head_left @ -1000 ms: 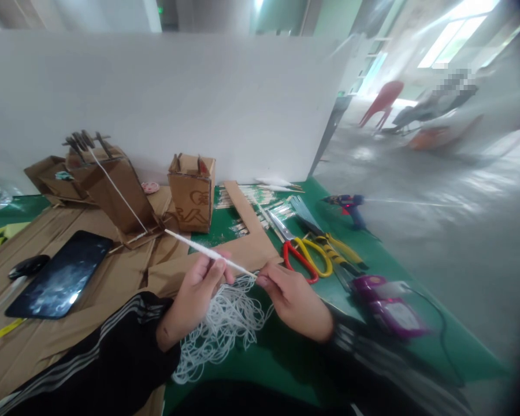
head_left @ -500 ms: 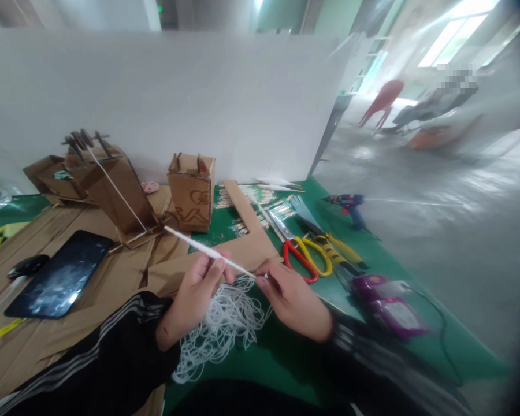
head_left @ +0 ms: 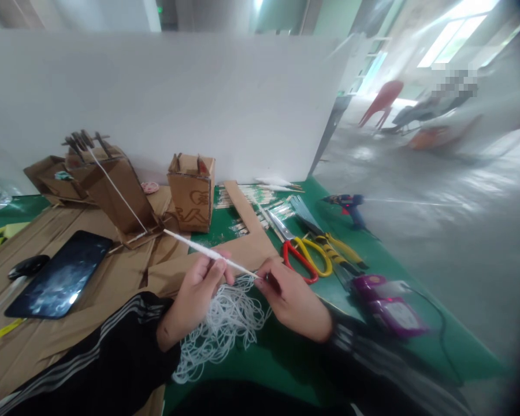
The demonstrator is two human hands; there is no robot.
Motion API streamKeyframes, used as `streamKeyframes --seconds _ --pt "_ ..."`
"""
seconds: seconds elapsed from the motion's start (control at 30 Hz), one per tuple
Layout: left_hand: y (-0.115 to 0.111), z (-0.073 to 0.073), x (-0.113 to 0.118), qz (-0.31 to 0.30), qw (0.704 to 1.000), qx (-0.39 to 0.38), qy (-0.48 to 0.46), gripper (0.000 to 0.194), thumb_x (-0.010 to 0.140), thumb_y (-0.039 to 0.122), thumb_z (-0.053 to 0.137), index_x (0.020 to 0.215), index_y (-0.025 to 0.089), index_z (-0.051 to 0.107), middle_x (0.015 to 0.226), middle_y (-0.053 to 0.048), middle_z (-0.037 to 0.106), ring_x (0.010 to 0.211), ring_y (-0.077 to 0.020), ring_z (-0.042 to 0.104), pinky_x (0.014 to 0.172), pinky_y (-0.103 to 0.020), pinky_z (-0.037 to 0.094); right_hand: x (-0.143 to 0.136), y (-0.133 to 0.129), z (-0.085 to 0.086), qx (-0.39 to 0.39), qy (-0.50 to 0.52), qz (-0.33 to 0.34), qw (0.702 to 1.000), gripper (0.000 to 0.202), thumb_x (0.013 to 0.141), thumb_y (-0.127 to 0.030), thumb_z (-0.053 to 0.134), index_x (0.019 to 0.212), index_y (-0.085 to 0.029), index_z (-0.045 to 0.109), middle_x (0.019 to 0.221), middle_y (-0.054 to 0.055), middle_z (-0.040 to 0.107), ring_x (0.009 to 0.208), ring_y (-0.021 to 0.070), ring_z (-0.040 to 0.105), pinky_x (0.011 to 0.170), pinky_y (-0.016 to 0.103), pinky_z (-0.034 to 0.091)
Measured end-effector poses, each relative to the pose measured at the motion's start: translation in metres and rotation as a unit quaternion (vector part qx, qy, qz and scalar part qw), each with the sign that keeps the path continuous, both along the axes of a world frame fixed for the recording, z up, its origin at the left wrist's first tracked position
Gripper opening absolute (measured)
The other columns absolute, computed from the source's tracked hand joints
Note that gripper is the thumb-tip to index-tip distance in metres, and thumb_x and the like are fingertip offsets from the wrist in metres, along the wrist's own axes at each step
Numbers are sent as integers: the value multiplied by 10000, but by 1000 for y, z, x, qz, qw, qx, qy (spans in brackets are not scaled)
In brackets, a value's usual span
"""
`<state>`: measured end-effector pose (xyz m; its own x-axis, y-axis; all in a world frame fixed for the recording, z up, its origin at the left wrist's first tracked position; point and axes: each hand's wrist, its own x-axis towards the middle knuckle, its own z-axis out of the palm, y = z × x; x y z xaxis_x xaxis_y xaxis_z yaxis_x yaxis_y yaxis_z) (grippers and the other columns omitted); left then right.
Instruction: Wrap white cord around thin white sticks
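Observation:
A thin wooden stick (head_left: 195, 246), its middle wrapped thickly in white string, slants across between my hands. My left hand (head_left: 201, 286) pinches it around the wrapped part, thumb over the top. At the lower right end, the fingertips of my right hand (head_left: 292, 297) are closed around the bare tip of the stick. Below both hands lies a loose, tangled heap of white string (head_left: 229, 326) on the green table. Whether a strand runs from the heap into my fingers is too fine to make out.
Right of my hands lie scissors (head_left: 301, 260) with red and yellow handles, pliers (head_left: 342, 251), a purple device (head_left: 390, 306) and a glue gun (head_left: 349, 205). Cardboard boxes (head_left: 193, 196) and several sticks (head_left: 260, 196) are behind. A phone (head_left: 60, 274) rests on cardboard at left.
The stick and both hands have hardly moved. The fingers of my right hand have shifted slightly at the stick's end.

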<state>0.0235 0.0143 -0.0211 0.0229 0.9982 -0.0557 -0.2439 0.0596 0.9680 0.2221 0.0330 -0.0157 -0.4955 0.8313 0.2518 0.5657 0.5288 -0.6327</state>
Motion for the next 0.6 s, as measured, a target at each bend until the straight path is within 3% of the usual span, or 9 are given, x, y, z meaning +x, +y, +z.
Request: streamKeyframes --seconds 0.17,0.33,0.5,0.6 --pt "0 -1 -1 -9 1000 4 4 332 869 427 570 1066 160 553 658 21 584 414 -34 271 389 -193 162 0 0 2 21 -3 25 999 201 969 -244 405 827 -194 538 782 44 612 694 165 577 601 266 429" --pt "0 0 -1 0 1000 10 5 337 864 428 574 1064 158 556 662 14 590 416 -37 280 391 -195 168 -1 0 1 1 1 -3 1000 115 943 -291 476 945 -195 539 800 36 609 658 159 563 604 276 442" --pt "-1 2 0 -10 1000 5 -1 331 860 424 582 1058 160 546 649 23 584 416 -34 279 397 -192 172 1 1 -1 18 2 18 1000 190 968 -244 408 832 -193 529 797 44 607 703 163 573 615 274 441" --pt "-1 2 0 -5 1000 6 -1 315 869 414 572 1057 163 543 653 25 581 418 -33 278 398 -193 168 1 0 -2 14 -1 14 1000 182 969 -264 417 858 -194 542 793 41 611 691 161 568 613 275 438"
